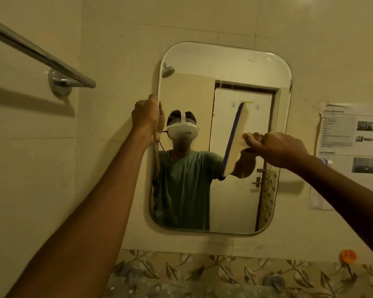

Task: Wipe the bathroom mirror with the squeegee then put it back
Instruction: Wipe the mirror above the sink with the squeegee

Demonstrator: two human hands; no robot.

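A rounded rectangular mirror (228,67) hangs on the tiled wall ahead. My left hand (145,117) grips the mirror's left edge, fingers curled round it. My right hand (276,148) holds a white squeegee (236,138) with a blue blade along its left side. The squeegee stands almost upright, tilted a little, and lies against the glass at the mirror's middle right. Its handle is hidden inside my fist. The glass reflects a person in a green shirt wearing a white headset.
A chrome towel bar (41,55) juts from the left wall at upper left. Printed paper sheets (351,138) are stuck to the wall right of the mirror. An orange hook (347,255) sits low on the right, above a leaf-patterned tile band (224,274).
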